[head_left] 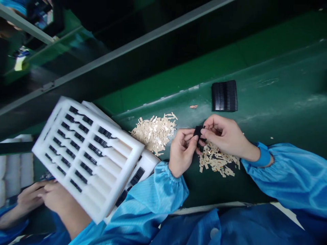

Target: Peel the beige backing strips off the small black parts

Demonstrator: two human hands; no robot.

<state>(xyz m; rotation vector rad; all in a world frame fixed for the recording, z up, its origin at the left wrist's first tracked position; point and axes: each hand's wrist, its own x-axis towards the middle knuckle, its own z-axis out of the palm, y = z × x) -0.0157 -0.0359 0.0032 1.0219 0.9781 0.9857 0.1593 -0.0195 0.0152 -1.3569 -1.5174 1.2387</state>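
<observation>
The small black piece (198,132) sits near the middle of the frame, held between the left hand (182,153) and the right hand (223,133). The fingertips of both hands are pressed together on it from either side, and they hide much of it, so exactly which fingers bear on it cannot be told. A part this small is best handled with the pinch kept near its edges and both hands steady, so that it does not twist or slip into the loose metal strips (217,160) just below it. A second heap of strips (153,132) lies left of the left hand. A black stack (224,96) stands on the green bench (270,115), up and right of the hands. At left, a white foam tray (88,160) holding black parts rests near another person's hands (38,200).
</observation>
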